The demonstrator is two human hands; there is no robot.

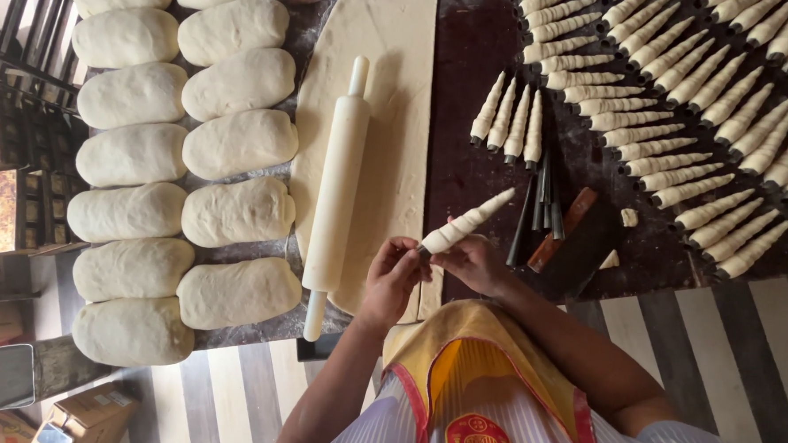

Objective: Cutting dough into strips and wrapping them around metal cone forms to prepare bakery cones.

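My left hand (391, 279) and my right hand (472, 262) together hold a dough-wrapped cone (465, 223) at its wide end, its tip pointing up and right. Both hands hover over the near edge of the dark table (471, 74). A rolled sheet of dough (399, 115) lies flat just left of the cone, with a white rolling pin (338, 192) resting on it. Bare dark metal cone moulds (541, 201) lie right of my hands, beside a knife with a brown handle (566, 227).
Several large dough loaves (184, 168) lie in two columns at the left. Rows of finished wrapped cones (683, 92) cover the table's right side, and a few more wrapped cones (509, 116) lie by the sheet. Cardboard boxes (93, 412) sit on the striped floor below left.
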